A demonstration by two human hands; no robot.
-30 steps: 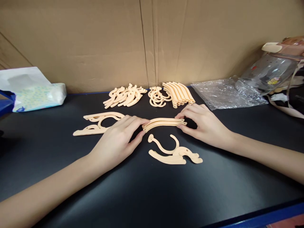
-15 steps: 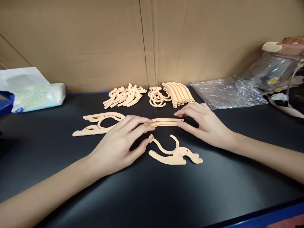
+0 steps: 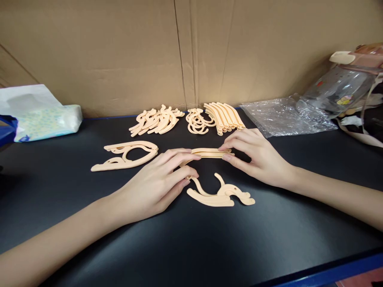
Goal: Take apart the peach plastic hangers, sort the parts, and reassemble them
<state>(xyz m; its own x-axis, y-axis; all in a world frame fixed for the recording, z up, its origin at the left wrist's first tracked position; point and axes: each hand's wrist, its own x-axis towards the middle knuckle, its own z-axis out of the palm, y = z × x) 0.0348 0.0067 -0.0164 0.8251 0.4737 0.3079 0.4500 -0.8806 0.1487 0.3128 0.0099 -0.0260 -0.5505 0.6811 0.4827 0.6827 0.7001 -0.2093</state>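
Observation:
My left hand (image 3: pixel 161 179) pinches the end of a beige plastic hanger hook (image 3: pixel 199 186) between thumb and finger. Its outer fingertips rest at the left end of a curved hanger arm (image 3: pixel 209 153). On that arm's right end, the thumb and finger of my right hand (image 3: pixel 254 155) are closed. Nearer to me lie a second curved arm piece (image 3: pixel 209 199) and a short curved brace (image 3: pixel 235 190), which overlaps part of the hook. A folded hanger (image 3: pixel 125 155) lies beyond my left wrist.
At the back are piles of short braces (image 3: pixel 158 121), hooks (image 3: pixel 198 121) and hanger arms (image 3: pixel 226 117) before a cardboard wall (image 3: pixel 119 52). A tissue pack (image 3: pixel 48 121) stands left. To the right are a clear plastic bag (image 3: pixel 287 117) and a transparent bottle (image 3: pixel 341 89).
My left thumb and finger have closed on the hook's end, tilting the hook a little. My right thumb and finger have come together on the arm's right end.

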